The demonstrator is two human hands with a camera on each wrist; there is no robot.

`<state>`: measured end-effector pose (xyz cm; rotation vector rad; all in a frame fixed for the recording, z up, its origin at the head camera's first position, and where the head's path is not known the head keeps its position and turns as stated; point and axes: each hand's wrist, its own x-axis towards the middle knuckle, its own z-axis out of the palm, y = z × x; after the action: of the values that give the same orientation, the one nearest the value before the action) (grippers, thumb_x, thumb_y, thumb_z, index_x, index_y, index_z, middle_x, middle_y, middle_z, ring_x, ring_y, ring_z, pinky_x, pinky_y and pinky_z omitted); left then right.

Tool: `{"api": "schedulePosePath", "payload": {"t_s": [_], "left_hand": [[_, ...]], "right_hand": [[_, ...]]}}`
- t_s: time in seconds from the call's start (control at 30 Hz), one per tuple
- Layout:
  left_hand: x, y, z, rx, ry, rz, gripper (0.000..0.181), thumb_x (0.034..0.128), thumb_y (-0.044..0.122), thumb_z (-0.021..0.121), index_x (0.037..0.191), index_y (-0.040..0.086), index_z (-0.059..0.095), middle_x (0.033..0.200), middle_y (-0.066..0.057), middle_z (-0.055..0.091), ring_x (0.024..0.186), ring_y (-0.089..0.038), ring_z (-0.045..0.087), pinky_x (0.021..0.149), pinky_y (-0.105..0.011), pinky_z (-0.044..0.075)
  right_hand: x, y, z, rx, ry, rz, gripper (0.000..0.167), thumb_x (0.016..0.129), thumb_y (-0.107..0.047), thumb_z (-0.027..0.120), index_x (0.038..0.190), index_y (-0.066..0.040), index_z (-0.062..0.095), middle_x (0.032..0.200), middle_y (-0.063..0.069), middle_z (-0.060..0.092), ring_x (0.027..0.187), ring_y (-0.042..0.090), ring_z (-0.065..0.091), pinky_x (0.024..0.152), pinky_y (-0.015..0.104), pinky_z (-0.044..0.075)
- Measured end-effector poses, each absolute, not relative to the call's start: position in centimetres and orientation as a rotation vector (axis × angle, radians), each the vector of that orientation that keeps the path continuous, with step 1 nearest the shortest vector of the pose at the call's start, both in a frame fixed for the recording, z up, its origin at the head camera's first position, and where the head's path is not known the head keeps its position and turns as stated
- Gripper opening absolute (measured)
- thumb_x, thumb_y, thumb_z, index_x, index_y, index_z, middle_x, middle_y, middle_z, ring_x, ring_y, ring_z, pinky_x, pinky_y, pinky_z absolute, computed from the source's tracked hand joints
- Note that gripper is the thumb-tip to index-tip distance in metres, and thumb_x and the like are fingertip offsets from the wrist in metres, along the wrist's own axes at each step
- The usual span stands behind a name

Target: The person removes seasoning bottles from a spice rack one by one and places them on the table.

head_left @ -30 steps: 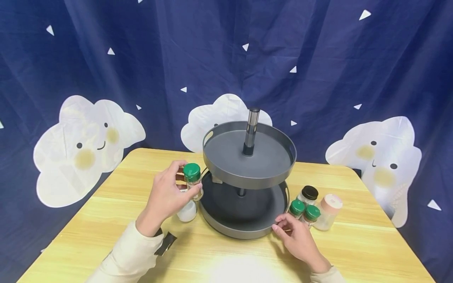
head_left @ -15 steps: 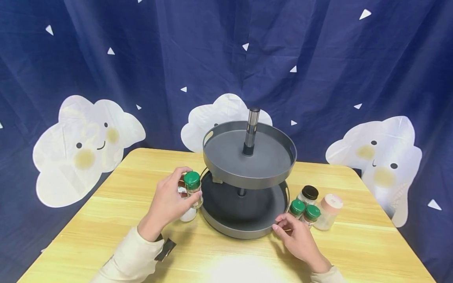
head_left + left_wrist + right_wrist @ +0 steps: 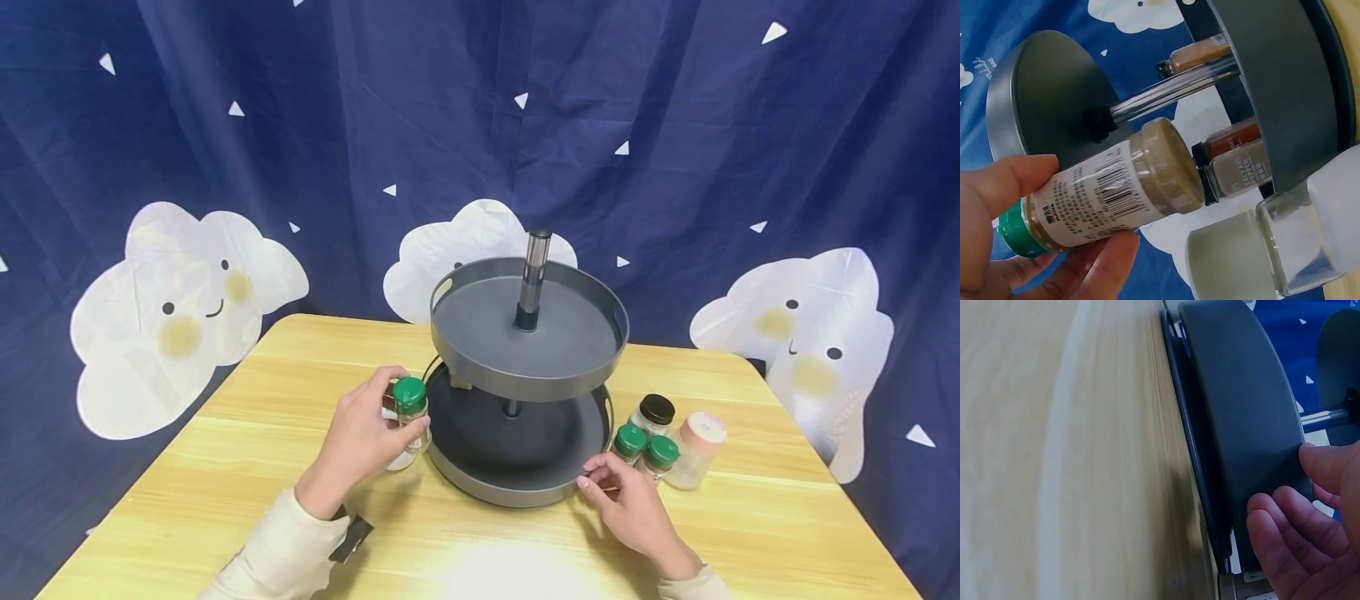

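Observation:
My left hand (image 3: 363, 429) grips a spice jar (image 3: 1116, 187) with a green cap (image 3: 409, 395), between thumb and fingers. The jar holds tan powder and bears a white barcode label. It is upright, just left of the lower tray of a grey two-tier turntable (image 3: 517, 497). A glass jar with a white lid (image 3: 1300, 231) stands behind my left hand, partly hidden in the head view. My right hand (image 3: 630, 508) pinches the lower tray's front right rim, the thumb (image 3: 1325, 465) at its edge and fingers against the outer wall.
Right of the turntable stand two green-capped jars (image 3: 662, 452), a black-capped jar (image 3: 656, 409) and a pink-lidded container (image 3: 697, 450). Small bottles (image 3: 1238, 169) sit on the lower tray, mostly hidden under the upper tray (image 3: 525, 383). A blue curtain (image 3: 480, 125) hangs behind the table.
My left hand has lowered with the green-capped spice jar, moving slightly right, beside the lower tray. My right hand has stayed at the rim.

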<state>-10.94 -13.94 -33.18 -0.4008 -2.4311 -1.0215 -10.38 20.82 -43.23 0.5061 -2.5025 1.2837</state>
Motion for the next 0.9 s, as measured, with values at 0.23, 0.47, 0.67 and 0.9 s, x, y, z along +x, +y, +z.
{"api": "schedulePosePath", "payload": {"t_s": [0.23, 0.47, 0.67, 0.9], "left_hand": [[-10.9, -13.9, -33.9, -0.424, -2.463, -0.955, 0.049, 0.0667, 0.010, 0.087, 0.105, 0.007, 0.057, 0.087, -0.002, 0.064, 0.072, -0.013, 0.064, 0.060, -0.023, 0.055], [-10.7, -13.9, -34.5, -0.432, -2.473, -0.895, 0.049, 0.0654, 0.013, 0.088, 0.103, 0.007, 0.057, 0.086, 0.001, 0.062, 0.071, -0.012, 0.058, 0.061, -0.026, 0.053], [-10.6, -13.8, -34.8, -0.430, -2.486, -0.888, 0.047, 0.0662, 0.011, 0.085, 0.103, 0.006, 0.056, 0.085, 0.000, 0.062, 0.071, -0.014, 0.058, 0.061, -0.027, 0.053], [-10.5, -13.7, -35.1, -0.447, -2.510, -0.862, 0.046, 0.0655, 0.009, 0.085, 0.101, 0.008, 0.056, 0.082, 0.000, 0.059, 0.070, -0.014, 0.054, 0.061, -0.030, 0.051]], "right_hand": [[-10.3, 20.8, -43.1, 0.508, -2.502, 1.283, 0.018, 0.080, 0.005, 0.073, 0.091, -0.005, 0.064, 0.073, -0.011, 0.061, 0.065, 0.003, 0.061, 0.059, 0.024, 0.057], [-10.3, 20.8, -43.2, 0.491, -2.514, 1.287, 0.018, 0.080, 0.004, 0.074, 0.091, -0.006, 0.064, 0.073, -0.012, 0.061, 0.065, 0.004, 0.061, 0.060, 0.024, 0.057], [-10.2, 20.8, -43.1, 0.504, -2.506, 1.276, 0.018, 0.080, 0.005, 0.073, 0.091, -0.005, 0.064, 0.073, -0.011, 0.061, 0.065, 0.003, 0.061, 0.059, 0.024, 0.057], [-10.3, 20.7, -43.1, 0.534, -2.488, 1.261, 0.018, 0.080, 0.005, 0.073, 0.090, -0.006, 0.063, 0.073, -0.010, 0.061, 0.065, 0.004, 0.061, 0.059, 0.025, 0.057]]}}
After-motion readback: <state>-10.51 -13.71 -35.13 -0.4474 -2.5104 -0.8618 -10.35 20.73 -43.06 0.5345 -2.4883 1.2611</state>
